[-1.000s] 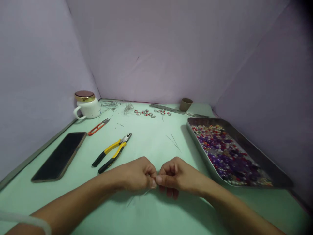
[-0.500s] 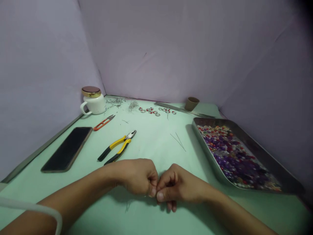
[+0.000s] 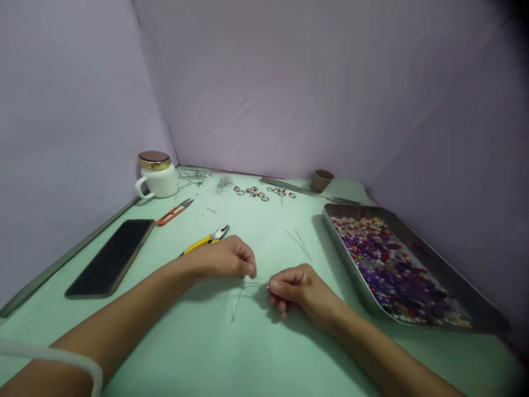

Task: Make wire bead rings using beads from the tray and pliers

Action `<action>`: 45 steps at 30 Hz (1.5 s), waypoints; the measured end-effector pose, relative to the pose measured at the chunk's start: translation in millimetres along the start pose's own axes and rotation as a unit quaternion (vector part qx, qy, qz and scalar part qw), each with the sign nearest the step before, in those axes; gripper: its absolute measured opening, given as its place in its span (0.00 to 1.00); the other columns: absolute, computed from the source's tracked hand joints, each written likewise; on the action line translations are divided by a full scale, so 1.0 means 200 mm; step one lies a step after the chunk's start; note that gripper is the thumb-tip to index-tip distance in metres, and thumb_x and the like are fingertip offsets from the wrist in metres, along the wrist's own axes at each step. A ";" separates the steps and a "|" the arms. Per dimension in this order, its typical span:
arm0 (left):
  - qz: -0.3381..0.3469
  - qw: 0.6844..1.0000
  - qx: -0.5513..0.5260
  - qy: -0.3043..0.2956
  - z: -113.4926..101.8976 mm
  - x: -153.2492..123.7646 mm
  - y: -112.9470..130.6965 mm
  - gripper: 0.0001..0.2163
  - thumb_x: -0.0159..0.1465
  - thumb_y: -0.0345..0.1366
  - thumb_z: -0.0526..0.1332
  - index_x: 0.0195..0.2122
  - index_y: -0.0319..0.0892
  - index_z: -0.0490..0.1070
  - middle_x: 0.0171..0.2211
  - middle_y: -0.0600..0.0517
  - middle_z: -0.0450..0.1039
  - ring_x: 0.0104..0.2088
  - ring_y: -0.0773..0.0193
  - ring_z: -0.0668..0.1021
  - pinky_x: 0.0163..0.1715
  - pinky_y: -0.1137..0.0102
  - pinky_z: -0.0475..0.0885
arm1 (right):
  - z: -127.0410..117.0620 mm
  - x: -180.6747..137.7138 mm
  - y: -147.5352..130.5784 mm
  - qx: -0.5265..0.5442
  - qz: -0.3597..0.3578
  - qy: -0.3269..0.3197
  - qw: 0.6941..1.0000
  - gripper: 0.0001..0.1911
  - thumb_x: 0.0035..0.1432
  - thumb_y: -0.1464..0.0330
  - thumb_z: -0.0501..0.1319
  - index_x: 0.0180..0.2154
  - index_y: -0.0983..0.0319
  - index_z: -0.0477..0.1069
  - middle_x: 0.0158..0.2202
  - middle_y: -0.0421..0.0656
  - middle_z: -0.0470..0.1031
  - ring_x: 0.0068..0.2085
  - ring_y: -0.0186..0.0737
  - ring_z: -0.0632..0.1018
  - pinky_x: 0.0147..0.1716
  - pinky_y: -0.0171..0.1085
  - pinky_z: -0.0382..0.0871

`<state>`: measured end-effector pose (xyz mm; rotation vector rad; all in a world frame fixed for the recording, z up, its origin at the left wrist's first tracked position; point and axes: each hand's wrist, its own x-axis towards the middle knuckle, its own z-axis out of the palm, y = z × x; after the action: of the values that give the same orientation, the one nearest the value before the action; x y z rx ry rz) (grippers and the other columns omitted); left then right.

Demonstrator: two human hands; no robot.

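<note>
My right hand (image 3: 296,288) is closed in a pinch on a thin silvery wire (image 3: 250,284), with a tiny pale piece at its fingertips that I cannot name. From that pinch the wire fans leftward in several fine strands, one bending down toward the table. My left hand (image 3: 232,258) sits up and to the left, thumb and fingers pinched together; one strand runs up to its fingertips. Behind my left hand lie yellow-and-black pliers (image 3: 202,241), their handles partly hidden by my wrist. Two loose wire pieces (image 3: 300,244) rest beyond my right hand.
On the right stands a metal tray (image 3: 351,275) of mixed beads. A phone (image 3: 111,258), orange thread snips (image 3: 175,212) and a lidded white mug (image 3: 160,181) are at left. Red-and-silver beaded pieces (image 3: 252,192), wire bundles (image 3: 225,183) and a brown cup (image 3: 321,180) line the back.
My hands were touching; now they are apart. The left has moved up and left, over the pliers' handles, and the right slightly up. The wire strands between them now show.
</note>
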<state>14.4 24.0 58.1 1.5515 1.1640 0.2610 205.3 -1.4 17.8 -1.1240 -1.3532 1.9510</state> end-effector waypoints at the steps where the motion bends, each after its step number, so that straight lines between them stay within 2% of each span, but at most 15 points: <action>1: 0.006 1.000 0.029 0.003 -0.01 0.00 -0.01 0.07 0.47 0.34 0.56 0.22 0.38 0.72 0.16 0.56 0.63 0.18 0.72 0.62 0.19 0.76 0.55 | 0.00 0.00 0.00 0.003 0.000 0.004 1.000 0.15 0.42 0.61 0.65 0.18 0.67 0.71 0.14 0.38 0.68 0.14 0.26 0.66 0.15 0.28 0.61; 5: 0.025 0.992 0.117 0.047 -0.07 -0.01 -0.01 0.06 0.46 0.33 0.56 0.18 0.39 0.71 0.15 0.57 0.64 0.18 0.71 0.62 0.19 0.76 0.56 | -0.01 0.01 0.02 0.012 0.001 0.008 1.000 0.15 0.42 0.61 0.65 0.18 0.68 0.71 0.14 0.38 0.68 0.15 0.26 0.67 0.16 0.29 0.61; 7: 0.022 0.986 0.132 0.100 -0.10 -0.01 0.00 0.06 0.46 0.33 0.56 0.17 0.39 0.70 0.14 0.57 0.63 0.18 0.71 0.61 0.19 0.76 0.55 | -0.01 0.01 0.02 0.037 -0.008 0.018 0.999 0.15 0.43 0.61 0.64 0.19 0.68 0.71 0.15 0.39 0.68 0.16 0.26 0.67 0.17 0.29 0.62; 9: 0.019 0.968 0.135 0.213 -0.14 -0.01 0.01 0.07 0.47 0.34 0.55 0.18 0.39 0.70 0.15 0.56 0.64 0.18 0.70 0.63 0.20 0.75 0.55 | -0.02 0.02 0.03 0.084 -0.024 0.043 0.995 0.14 0.43 0.62 0.65 0.21 0.68 0.72 0.18 0.40 0.70 0.17 0.26 0.68 0.18 0.29 0.63; 11: 0.023 0.928 0.124 0.351 -0.17 -0.02 0.03 0.07 0.47 0.35 0.56 0.21 0.40 0.72 0.18 0.54 0.68 0.21 0.67 0.68 0.22 0.74 0.58 | -0.02 0.02 0.03 0.133 -0.039 0.078 0.987 0.13 0.41 0.63 0.66 0.22 0.68 0.72 0.21 0.41 0.71 0.18 0.26 0.68 0.20 0.29 0.65; 13: 0.015 0.907 0.108 0.407 -0.16 -0.04 0.05 0.08 0.48 0.37 0.57 0.22 0.40 0.72 0.20 0.52 0.71 0.24 0.64 0.70 0.24 0.73 0.60 | -0.01 0.02 0.03 0.165 -0.049 0.108 0.979 0.13 0.41 0.63 0.66 0.24 0.68 0.72 0.22 0.42 0.72 0.20 0.26 0.68 0.21 0.29 0.66; 16: -0.009 0.933 0.125 0.338 -0.08 -0.08 0.09 0.10 0.49 0.40 0.58 0.23 0.40 0.74 0.21 0.51 0.72 0.24 0.63 0.70 0.25 0.71 0.61 | 0.00 0.03 0.04 0.188 -0.066 0.136 0.971 0.13 0.41 0.63 0.67 0.25 0.68 0.73 0.23 0.42 0.72 0.21 0.27 0.69 0.22 0.30 0.68; 19: 0.062 0.918 0.162 0.357 0.05 -0.10 0.13 0.11 0.50 0.39 0.58 0.31 0.42 0.75 0.36 0.50 0.74 0.28 0.63 0.71 0.29 0.71 0.62 | 0.01 0.03 0.04 0.204 -0.081 0.159 0.963 0.14 0.40 0.63 0.67 0.25 0.68 0.73 0.24 0.42 0.72 0.21 0.27 0.68 0.22 0.29 0.67; 20: 0.072 0.915 0.152 0.366 0.09 -0.10 0.14 0.11 0.51 0.39 0.57 0.32 0.43 0.75 0.36 0.51 0.73 0.27 0.65 0.70 0.28 0.71 0.61 | 0.02 0.03 0.04 0.210 -0.084 0.164 0.960 0.14 0.40 0.63 0.67 0.25 0.68 0.73 0.24 0.42 0.72 0.21 0.26 0.68 0.22 0.29 0.67; 24: 0.028 0.959 0.008 0.283 0.21 -0.06 0.14 0.08 0.51 0.38 0.57 0.24 0.40 0.73 0.19 0.55 0.69 0.18 0.71 0.63 0.20 0.74 0.56 | 0.05 0.02 0.05 0.233 -0.101 0.150 0.956 0.13 0.42 0.62 0.66 0.26 0.67 0.73 0.26 0.42 0.72 0.21 0.26 0.68 0.22 0.28 0.67; 26: 0.011 0.965 -0.090 0.246 0.23 -0.03 0.13 0.08 0.51 0.38 0.58 0.25 0.39 0.73 0.14 0.58 0.63 0.15 0.73 0.58 0.18 0.75 0.54 | 0.07 0.02 0.05 0.233 -0.106 0.135 0.957 0.13 0.43 0.62 0.65 0.26 0.67 0.73 0.26 0.42 0.72 0.21 0.26 0.68 0.23 0.29 0.67; 30: 0.027 0.946 -0.194 0.259 0.23 0.00 0.11 0.07 0.50 0.37 0.60 0.22 0.38 0.69 0.12 0.61 0.56 0.15 0.75 0.55 0.18 0.75 0.53 | 0.10 0.01 0.06 0.212 -0.090 0.118 0.966 0.15 0.43 0.61 0.65 0.26 0.67 0.74 0.26 0.43 0.73 0.21 0.27 0.69 0.23 0.31 0.67; 34: 0.050 0.945 -0.168 0.276 0.22 0.00 0.09 0.07 0.49 0.35 0.59 0.18 0.37 0.67 0.14 0.58 0.59 0.18 0.73 0.59 0.20 0.75 0.56 | 0.10 0.00 0.06 0.191 -0.082 0.104 0.973 0.15 0.42 0.60 0.66 0.26 0.68 0.74 0.27 0.46 0.74 0.22 0.29 0.70 0.23 0.33 0.67; 40: 0.063 0.946 -0.104 0.301 0.22 0.00 0.07 0.06 0.50 0.33 0.57 0.19 0.37 0.68 0.16 0.56 0.63 0.21 0.70 0.64 0.22 0.74 0.59 | 0.09 0.01 0.06 0.205 -0.090 0.105 0.969 0.20 0.39 0.64 0.68 0.37 0.65 0.74 0.30 0.46 0.75 0.26 0.33 0.73 0.24 0.34 0.68; 45: 0.080 0.945 -0.064 0.310 0.24 0.00 0.08 0.06 0.50 0.31 0.57 0.18 0.38 0.68 0.15 0.56 0.64 0.20 0.71 0.64 0.21 0.76 0.59 | 0.08 0.02 0.05 0.183 -0.091 0.111 0.973 0.17 0.37 0.65 0.69 0.33 0.66 0.75 0.23 0.44 0.74 0.23 0.31 0.72 0.23 0.34 0.68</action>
<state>55.7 -3.4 54.3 1.4894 1.4602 0.9693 189.7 -9.6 9.6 -0.9686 -0.8993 1.7861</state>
